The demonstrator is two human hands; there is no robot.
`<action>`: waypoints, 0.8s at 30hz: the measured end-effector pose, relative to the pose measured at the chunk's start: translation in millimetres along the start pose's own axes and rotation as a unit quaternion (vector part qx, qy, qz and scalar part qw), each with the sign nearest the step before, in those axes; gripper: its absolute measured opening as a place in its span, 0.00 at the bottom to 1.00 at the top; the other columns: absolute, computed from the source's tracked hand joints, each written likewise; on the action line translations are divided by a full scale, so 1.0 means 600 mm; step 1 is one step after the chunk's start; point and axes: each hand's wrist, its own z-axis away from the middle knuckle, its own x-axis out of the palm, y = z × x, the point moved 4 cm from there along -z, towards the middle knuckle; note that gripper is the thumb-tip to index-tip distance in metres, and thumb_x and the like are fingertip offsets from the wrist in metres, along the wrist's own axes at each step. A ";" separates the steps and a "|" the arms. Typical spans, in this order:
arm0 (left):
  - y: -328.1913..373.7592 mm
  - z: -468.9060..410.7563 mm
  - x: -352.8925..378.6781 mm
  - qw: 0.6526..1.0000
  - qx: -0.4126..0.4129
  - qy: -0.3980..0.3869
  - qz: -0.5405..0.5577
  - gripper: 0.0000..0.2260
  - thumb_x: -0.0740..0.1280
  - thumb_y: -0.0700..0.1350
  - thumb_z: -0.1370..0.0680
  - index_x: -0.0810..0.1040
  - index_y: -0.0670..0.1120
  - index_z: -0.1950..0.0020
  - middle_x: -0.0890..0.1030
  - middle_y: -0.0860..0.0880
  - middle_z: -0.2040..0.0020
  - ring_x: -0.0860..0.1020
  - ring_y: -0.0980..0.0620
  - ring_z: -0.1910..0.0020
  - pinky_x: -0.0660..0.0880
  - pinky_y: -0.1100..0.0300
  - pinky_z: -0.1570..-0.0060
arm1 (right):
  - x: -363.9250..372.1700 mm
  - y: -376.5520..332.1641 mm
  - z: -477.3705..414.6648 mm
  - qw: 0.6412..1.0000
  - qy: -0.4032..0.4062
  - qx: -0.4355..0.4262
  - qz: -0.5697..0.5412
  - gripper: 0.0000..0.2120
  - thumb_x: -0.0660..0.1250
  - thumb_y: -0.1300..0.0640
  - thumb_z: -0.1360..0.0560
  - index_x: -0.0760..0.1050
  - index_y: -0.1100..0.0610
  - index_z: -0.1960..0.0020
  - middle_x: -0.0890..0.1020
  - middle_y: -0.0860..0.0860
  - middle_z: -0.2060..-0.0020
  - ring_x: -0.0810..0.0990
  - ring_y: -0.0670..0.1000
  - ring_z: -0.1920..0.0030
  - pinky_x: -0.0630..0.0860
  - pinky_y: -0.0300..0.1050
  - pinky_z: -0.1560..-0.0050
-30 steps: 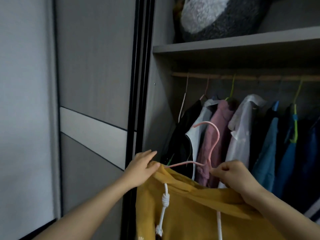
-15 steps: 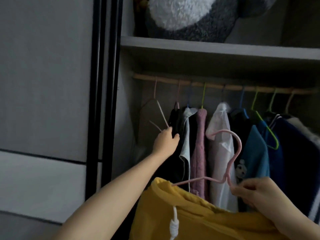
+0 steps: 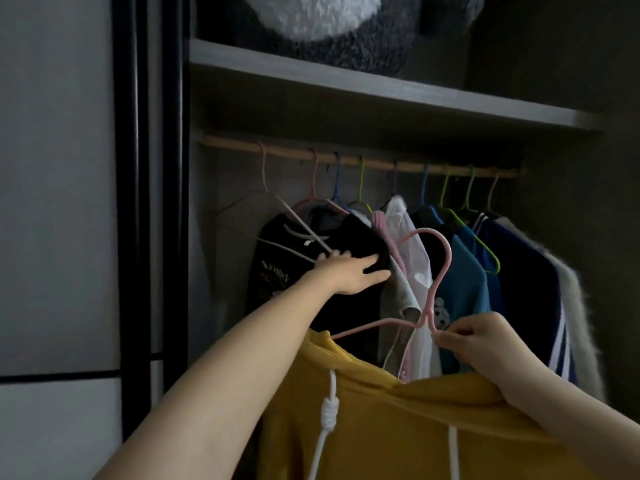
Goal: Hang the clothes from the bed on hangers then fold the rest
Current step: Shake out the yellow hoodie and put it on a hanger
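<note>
A yellow hoodie [image 3: 398, 427] with white drawstrings hangs on a pink hanger [image 3: 434, 289], low in front of the open wardrobe. My right hand [image 3: 481, 344] pinches the hanger at the base of its hook. My left hand [image 3: 349, 273] reaches forward with straight fingers and presses against a black garment [image 3: 349, 233] hanging on the wooden rail [image 3: 346, 159]. The hanger's hook sits well below the rail.
Several garments on coloured hangers fill the rail: pink, white [image 3: 412, 251], teal [image 3: 464, 282] and navy [image 3: 530, 289]. An empty pale hanger [image 3: 266, 188] hangs at the rail's left end. A shelf [image 3: 346, 84] above holds a grey plush. The sliding door frame [image 3: 149, 202] stands left.
My left hand left the hoodie's shoulder, reached up to the hanging clothes and now pushes the black garment rightwards with flat fingers. The view has risen and closed in on the rail.
</note>
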 end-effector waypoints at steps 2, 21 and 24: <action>-0.038 0.011 0.002 0.997 -0.046 -0.015 -0.055 0.33 0.43 0.73 0.26 0.50 0.62 0.24 0.59 0.42 0.24 0.54 0.37 0.26 0.51 0.41 0.32 | -0.002 0.002 -0.009 1.000 0.017 0.018 -0.012 0.09 0.69 0.59 0.26 0.78 0.59 0.65 0.74 0.54 0.74 0.70 0.48 0.74 0.67 0.36 0.75; -0.159 0.262 -0.166 0.816 -0.126 0.418 -0.378 0.27 0.51 0.59 0.24 0.75 0.46 0.34 0.59 0.38 0.25 0.50 0.38 0.25 0.41 0.34 0.34 | 0.079 -0.214 -0.275 0.993 0.107 -0.027 -0.041 0.07 0.65 0.58 0.24 0.68 0.59 0.50 0.72 0.52 0.64 0.71 0.50 0.65 0.67 0.42 0.71; -0.201 0.299 -0.211 0.783 -0.129 0.514 -0.325 0.30 0.61 0.54 0.26 0.65 0.40 0.28 0.56 0.34 0.25 0.50 0.38 0.26 0.45 0.35 0.33 | 0.092 -0.253 -0.331 0.989 0.114 -0.030 -0.085 0.06 0.64 0.61 0.24 0.67 0.59 0.56 0.70 0.52 0.65 0.69 0.50 0.66 0.64 0.40 0.71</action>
